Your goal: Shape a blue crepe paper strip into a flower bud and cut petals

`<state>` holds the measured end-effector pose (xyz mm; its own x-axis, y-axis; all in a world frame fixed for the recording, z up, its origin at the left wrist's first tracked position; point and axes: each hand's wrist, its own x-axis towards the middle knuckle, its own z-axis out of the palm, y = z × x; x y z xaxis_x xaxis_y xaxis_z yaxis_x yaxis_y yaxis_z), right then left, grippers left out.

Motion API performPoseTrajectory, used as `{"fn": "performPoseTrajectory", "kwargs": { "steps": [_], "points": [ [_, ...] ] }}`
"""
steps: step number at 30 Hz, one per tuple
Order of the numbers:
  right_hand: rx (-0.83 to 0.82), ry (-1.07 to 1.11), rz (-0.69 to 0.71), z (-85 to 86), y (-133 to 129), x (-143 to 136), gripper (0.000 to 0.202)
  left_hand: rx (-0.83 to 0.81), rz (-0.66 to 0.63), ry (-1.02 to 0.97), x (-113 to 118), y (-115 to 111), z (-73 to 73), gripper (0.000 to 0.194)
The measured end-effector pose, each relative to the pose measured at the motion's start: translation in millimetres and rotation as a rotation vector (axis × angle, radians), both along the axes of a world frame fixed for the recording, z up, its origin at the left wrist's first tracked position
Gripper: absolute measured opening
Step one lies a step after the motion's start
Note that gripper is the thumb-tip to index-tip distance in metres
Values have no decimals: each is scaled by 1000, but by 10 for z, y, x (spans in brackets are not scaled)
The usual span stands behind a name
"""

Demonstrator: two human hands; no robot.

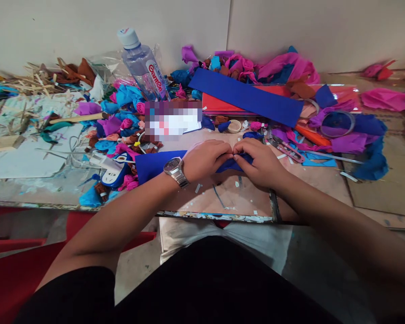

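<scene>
A dark blue strip of crepe paper (150,166) lies across the table in front of me, passing under my left wrist. My left hand (205,157), with a metal watch (176,172) at the wrist, is closed in a pinch on the strip. Opposite it, my right hand (259,159) pinches the crumpled right end of the same paper. The fingertips of both hands meet, and they hide the exact spot they grip. Beyond the hands, a wider blue strip (246,96) rests on a red sheet (219,102).
A water bottle (143,67) stands at the back left. Near it are a power strip (114,173) with a white plug, and crumpled paper pieces (126,96). To the right lie a pink cutter (286,149) and a tape roll (337,123). Wood sticks (37,83) are piled far left.
</scene>
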<state>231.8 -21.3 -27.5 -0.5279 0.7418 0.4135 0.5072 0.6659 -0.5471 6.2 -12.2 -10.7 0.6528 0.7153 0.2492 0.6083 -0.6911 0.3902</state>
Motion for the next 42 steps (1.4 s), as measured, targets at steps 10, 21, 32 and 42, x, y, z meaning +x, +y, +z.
{"fn": "performPoseTrajectory", "kwargs": {
  "steps": [10,21,32,42],
  "points": [
    [-54,89,33,-25,15,-1,4,16,-21,-1,-6,-20,-34,32],
    [46,49,32,9,23,22,3,-22,-20,-7,-25,-20,6,31],
    [-54,125,4,4,27,4,4,-63,11,-13,-26,-41,68,30],
    [-170,173,20,-56,52,-9,8,-36,-21,-17,-27,-43,54,27]
  ]
}}
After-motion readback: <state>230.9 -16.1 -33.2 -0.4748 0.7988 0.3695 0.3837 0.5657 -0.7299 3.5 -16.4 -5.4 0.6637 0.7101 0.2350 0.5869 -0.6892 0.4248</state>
